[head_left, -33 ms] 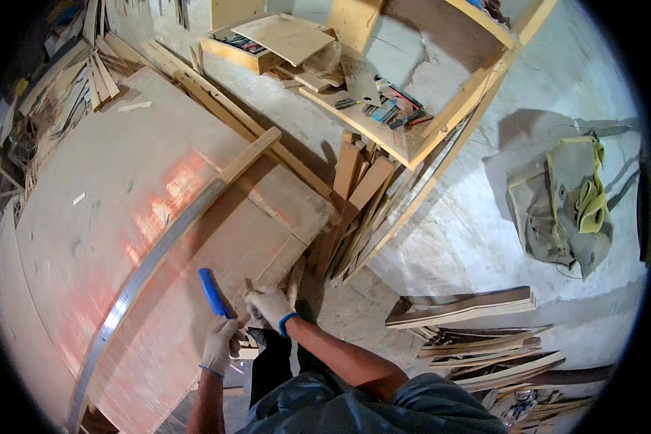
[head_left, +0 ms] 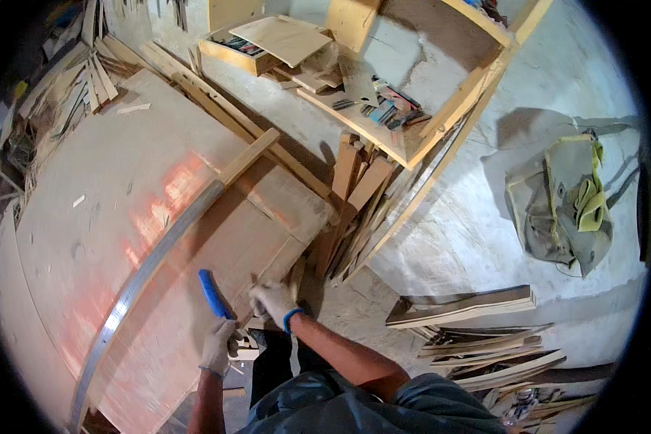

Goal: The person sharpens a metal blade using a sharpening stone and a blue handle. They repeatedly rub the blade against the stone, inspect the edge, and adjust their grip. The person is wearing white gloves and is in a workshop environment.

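My left hand (head_left: 218, 347), in a pale glove, is closed at the lower end of a blue-handled tool (head_left: 212, 293). The handle points up and away over the large board, and its working end is hidden by my fingers. Close beside it on the right, my gloved right hand (head_left: 273, 302) has its fingers bent in a pinch. A thin brown stick (head_left: 247, 317) shows between the hands, seemingly in the right fingers, too small to make out fully. Beyond both hands a long metal ruler (head_left: 141, 278) lies along a wooden strip (head_left: 249, 155) across the board (head_left: 94, 181).
Wood offcuts (head_left: 358, 184) lean at the board's right end. Behind them stands a wooden frame (head_left: 412, 153) with tools (head_left: 394, 108) on its ledge. Curved wood pieces (head_left: 463, 307) are stacked at the right. A grey bag (head_left: 557, 206) hangs on the pale wall.
My right hand has shifted slightly right and away from the left hand. The blue-handled tool and my left hand have hardly moved.
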